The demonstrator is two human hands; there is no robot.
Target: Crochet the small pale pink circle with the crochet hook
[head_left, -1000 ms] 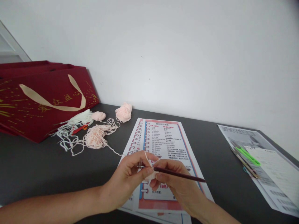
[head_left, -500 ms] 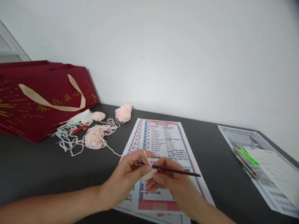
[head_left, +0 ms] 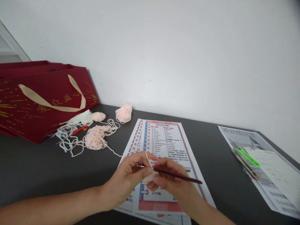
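Observation:
A small pale crochet piece (head_left: pixel 150 177) is pinched in my left hand (head_left: pixel 133 172), with the working yarn (head_left: pixel 148 158) running over the index finger. My right hand (head_left: pixel 172 176) is closed around a crochet hook (head_left: pixel 178 175) with a dark handle. The hook's metal tip points left, close to my left thumb and the top of the piece; the exact stitch is too small to make out. From my left hand the strand leads back to a loose heap of pale pink yarn (head_left: pixel 96 137) on the table.
Printed pattern sheets (head_left: pixel 164 140) lie under my hands. Behind the heap are a pink yarn ball (head_left: pixel 123 113), a smaller one (head_left: pixel 98 117) and tangled white yarn (head_left: pixel 81 118). Red gift bags (head_left: pixel 47 103) lean at left. Right: papers (head_left: pixel 276 175) with a green tool (head_left: pixel 249 157).
The crochet hook has tilted slightly, its handle end dipping lower. My right hand has shifted a little with it; my left hand stays almost in place.

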